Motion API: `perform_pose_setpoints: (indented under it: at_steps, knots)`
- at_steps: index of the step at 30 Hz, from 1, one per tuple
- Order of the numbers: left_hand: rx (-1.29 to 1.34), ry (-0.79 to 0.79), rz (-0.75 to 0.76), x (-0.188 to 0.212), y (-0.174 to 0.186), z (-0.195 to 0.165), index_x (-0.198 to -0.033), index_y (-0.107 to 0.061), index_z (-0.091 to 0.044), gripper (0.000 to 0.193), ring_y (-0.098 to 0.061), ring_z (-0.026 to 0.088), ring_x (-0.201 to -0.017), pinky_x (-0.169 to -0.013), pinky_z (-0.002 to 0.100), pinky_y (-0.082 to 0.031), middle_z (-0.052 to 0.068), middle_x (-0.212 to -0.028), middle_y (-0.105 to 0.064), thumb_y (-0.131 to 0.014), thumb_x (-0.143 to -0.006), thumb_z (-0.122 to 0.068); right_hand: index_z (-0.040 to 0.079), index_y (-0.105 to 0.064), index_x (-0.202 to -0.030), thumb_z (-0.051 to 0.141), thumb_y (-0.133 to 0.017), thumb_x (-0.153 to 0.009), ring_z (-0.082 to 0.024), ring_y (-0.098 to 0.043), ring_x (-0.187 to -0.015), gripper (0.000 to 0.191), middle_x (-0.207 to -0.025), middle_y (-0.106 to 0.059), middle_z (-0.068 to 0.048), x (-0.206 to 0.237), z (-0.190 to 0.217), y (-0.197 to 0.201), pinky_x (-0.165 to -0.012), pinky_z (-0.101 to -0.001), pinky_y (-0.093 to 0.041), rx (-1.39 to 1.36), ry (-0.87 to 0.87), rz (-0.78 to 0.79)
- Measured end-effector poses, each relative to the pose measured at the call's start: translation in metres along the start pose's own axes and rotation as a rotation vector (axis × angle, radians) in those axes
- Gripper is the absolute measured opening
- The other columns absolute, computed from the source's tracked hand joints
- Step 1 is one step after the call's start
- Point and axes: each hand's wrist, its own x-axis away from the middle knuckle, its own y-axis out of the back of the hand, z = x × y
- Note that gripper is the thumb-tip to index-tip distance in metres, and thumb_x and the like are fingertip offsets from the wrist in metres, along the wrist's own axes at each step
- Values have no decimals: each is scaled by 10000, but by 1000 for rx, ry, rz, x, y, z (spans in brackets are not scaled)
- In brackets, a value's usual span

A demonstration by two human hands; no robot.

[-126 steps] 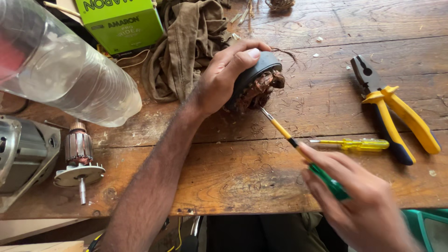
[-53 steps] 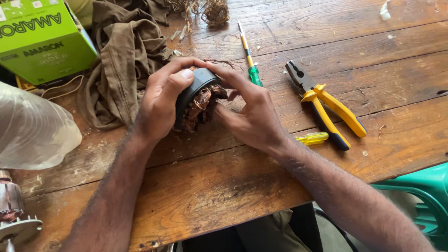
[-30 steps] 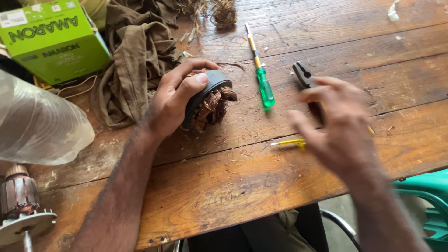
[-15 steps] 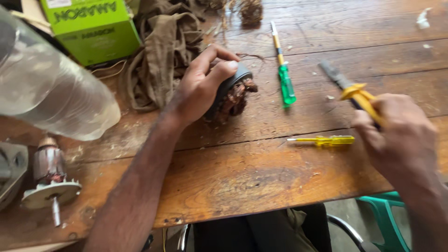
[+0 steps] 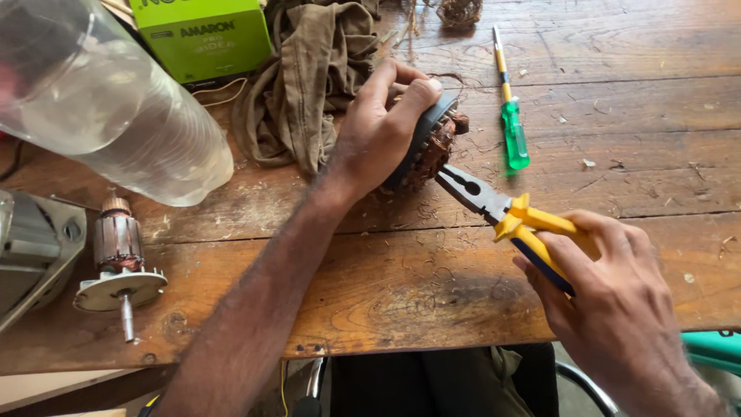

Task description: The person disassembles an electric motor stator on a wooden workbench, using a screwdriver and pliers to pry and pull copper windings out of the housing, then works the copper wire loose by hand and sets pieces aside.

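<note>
Pliers nose to a motor stator on the wooden workbench [image 5: 617, 100].

Left hand [image 5: 378, 131] grips the dark round stator with tangled copper windings [image 5: 430, 147]; right hand [image 5: 610, 301] clasps yellow-and-blue-handled steel pliers [image 5: 502, 212], tips touching the windings.

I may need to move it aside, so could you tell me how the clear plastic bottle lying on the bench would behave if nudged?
The clear plastic bottle lies on its side, so it would probably roll. It looks thin-walled, likely light and easily dented. The green box behind it might stop it.
</note>
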Motion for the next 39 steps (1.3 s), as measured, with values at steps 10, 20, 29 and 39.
perform_pose_setpoints:
  at_steps: [10, 20, 29, 39]
  knots:
    - [-74, 12, -42, 0, 3, 5, -1092, -584, -64, 408, -672, 113, -692, -528, 288, -553, 100, -906, -657, -536, -964, -449, 73, -673, -1263, 337, -671, -918, -442, -542, -1201, 435, -1291, -551, -273, -5, 12, -12, -977, -568, -494, 9, -32, -26]
    - [-2, -44, -88, 9, -6, -4, -1093, -590, -36, 336, -677, 114, -786, -663, 274, -565, 82, -931, -692, -587, -1002, -360, 101, -684, -1180, 225, -688, -858, -433, -558, -1124, 345, -1248, -556, -233, -17, 25, 1, -935, -572, -447, 91, 48, -166]
    - [-107, -133, -96, 10, -6, 3, -1125, -631, -30, 307, -608, 85, -858, -749, 242, -510, 44, -962, -646, -601, -1046, -326, 72, -641, -1099, 419, -631, -977, -220, -580, -855, 368, -1002, -559, -126, -54, 11, 18, -723, -377, -522, -95, 20, 380]
    - [202, -83, 106, 6, -6, 0, -1114, -586, -29, 308, -703, 135, -769, -645, 268, -587, 98, -933, -682, -590, -943, -284, -16, -742, -952, 315, -721, -934, -167, -635, -619, 333, -711, -648, -71, -71, -31, -6, -486, -328, -488, -1285, -496, 829]
